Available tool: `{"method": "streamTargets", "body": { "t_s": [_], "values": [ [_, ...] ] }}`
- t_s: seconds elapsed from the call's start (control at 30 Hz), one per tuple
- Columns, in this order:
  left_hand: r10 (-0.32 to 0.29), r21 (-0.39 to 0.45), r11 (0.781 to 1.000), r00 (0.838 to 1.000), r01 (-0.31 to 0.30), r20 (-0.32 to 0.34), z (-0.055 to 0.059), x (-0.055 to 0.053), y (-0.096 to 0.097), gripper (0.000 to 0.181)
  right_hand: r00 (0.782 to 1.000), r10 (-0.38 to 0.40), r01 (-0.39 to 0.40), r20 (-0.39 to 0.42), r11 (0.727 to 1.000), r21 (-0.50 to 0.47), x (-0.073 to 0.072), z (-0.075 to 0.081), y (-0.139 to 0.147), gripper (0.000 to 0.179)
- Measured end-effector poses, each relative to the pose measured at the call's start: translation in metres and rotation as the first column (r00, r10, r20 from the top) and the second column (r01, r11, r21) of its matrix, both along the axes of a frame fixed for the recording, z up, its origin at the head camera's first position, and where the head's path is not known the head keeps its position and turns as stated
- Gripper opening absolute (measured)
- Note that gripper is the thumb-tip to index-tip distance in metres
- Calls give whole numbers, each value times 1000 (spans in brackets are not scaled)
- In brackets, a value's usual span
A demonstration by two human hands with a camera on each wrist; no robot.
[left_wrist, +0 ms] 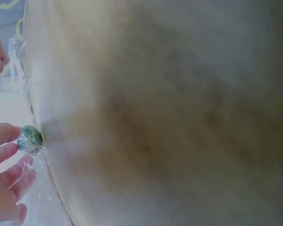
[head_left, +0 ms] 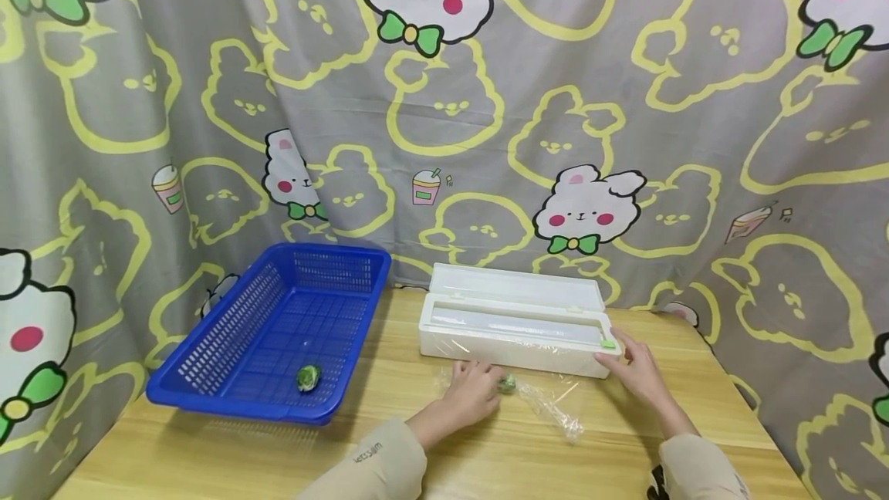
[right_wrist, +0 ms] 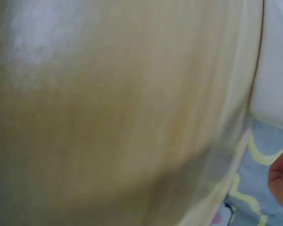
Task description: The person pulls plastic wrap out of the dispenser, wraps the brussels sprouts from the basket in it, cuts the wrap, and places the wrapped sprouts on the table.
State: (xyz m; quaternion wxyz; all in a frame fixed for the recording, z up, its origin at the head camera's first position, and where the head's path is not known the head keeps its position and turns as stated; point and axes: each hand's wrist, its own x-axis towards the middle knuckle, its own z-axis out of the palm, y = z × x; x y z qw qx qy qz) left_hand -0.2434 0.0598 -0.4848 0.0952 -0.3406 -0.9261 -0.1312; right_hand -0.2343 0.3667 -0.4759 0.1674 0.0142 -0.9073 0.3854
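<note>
My left hand (head_left: 474, 392) pinches a small green Brussels sprout (head_left: 507, 384) in clear cling film on the table, in front of the white cling film box (head_left: 517, 357). In the left wrist view, two fingertips of that hand (left_wrist: 7, 174) meet the film-covered sprout (left_wrist: 30, 137). Crumpled film (head_left: 566, 423) trails from it to the right. At the box's right end, my right hand (head_left: 635, 367) grips the corner, thumb in front, beside a green slider (head_left: 607, 344). The right wrist view shows only part of this hand (right_wrist: 282, 181).
A blue plastic basket (head_left: 239, 405) stands at the left with another Brussels sprout (head_left: 308, 378) in it. The box's lid (head_left: 517, 286) is raised at the back. Behind the wooden table (head_left: 528, 473) hangs a patterned curtain (head_left: 458, 122).
</note>
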Motion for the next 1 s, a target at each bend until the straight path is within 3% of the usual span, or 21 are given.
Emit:
{"method": "streamTargets", "body": {
  "t_s": [0.13, 0.37, 0.5, 0.67, 0.8, 1.0],
  "values": [
    [-24, -2, 1000, 1000, 24, 7, 2, -1, 6, 32, 999, -2, 1, -33, 999, -32, 3, -5, 9, 61],
    [-43, -11, 999, 999, 43, 17, 11, -1, 14, 31, 1000, -27, 26, -7, 999, -41, 4, -2, 18, 57],
    [-64, -18, 998, 998, 64, -16, 16, 0, 19, 35, 999, -18, 16, -30, 998, -59, 3, -3, 20, 56],
    [-136, 31, 990, 988, 139, -73, 24, -2, 28, 35, 1000, -10, 8, -19, 997, -78, 3, -2, 16, 55],
    [-183, 77, 979, 980, 189, -79, 31, -4, 38, 36, 1000, 2, -4, -16, 995, -95, 1, -4, 11, 56],
    [-205, 179, 961, 977, 212, -53, 38, -10, 58, 34, 1000, 12, -11, 4, 989, -149, 0, -6, 1, 57]
  ]
}}
